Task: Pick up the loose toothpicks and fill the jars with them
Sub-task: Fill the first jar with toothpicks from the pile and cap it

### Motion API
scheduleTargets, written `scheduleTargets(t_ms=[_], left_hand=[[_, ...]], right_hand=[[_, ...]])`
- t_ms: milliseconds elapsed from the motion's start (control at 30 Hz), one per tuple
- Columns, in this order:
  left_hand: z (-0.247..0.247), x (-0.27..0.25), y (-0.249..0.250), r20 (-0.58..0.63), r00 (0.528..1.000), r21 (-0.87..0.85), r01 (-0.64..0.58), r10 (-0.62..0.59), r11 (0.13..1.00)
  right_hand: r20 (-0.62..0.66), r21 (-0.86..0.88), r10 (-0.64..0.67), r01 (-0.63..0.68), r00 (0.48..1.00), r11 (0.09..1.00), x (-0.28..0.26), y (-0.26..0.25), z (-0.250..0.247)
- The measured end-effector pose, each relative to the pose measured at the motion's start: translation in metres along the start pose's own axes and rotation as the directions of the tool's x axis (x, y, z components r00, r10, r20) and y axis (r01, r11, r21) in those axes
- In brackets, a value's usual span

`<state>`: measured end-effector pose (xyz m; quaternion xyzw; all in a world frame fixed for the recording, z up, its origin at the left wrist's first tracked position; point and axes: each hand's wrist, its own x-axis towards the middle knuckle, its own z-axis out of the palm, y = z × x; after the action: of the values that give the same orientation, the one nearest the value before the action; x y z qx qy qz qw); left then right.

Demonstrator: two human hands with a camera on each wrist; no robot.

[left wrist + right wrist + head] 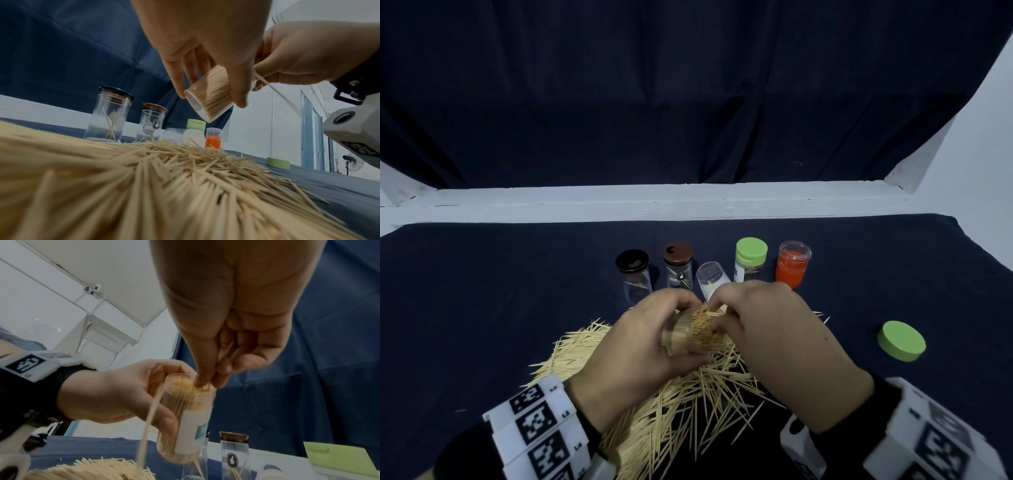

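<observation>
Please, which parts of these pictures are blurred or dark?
Head view: dim, hands sharp. Left wrist view: the nearest toothpicks are out of focus, the jar is clear. Right wrist view: the jar and one toothpick are motion-blurred; the right hand is shadowed.

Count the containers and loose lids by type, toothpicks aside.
Jars standing capped: 4 (black lid, brown lid, green lid, orange jar)
Clear jars, uncapped: 2 (one tipped over, one full, held in the left hand)
Loose green lid: 1
Total: 7
</observation>
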<state>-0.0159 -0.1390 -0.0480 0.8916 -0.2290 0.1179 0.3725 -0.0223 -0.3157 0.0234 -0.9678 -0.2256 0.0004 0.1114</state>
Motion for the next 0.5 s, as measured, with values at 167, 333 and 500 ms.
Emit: scheduleTargets(t_ms=[167,333,500], left_hand=[[0.0,0.001,-0.002,-0.006,0.999,-0.07,0.031,-0.032,0.997],[0.0,0.001,-0.003,-0.014,0.999,-0.088,0.038,-0.039,0.995],[0.0,0.001,-0.003,-0.012,0.999,-0.111,0.034,-0.036,0.993]], right_hand=[[0.069,0.077,-0.024,0.018,0.997,0.997,0.008,0.005,0.001],[-0.113,0.358,0.069,-0.024,0.991,0.933,0.004,0.01,0.008],[-0.178,0.581,0.109,0.015,0.978,0.813,0.003,0.014,0.01]])
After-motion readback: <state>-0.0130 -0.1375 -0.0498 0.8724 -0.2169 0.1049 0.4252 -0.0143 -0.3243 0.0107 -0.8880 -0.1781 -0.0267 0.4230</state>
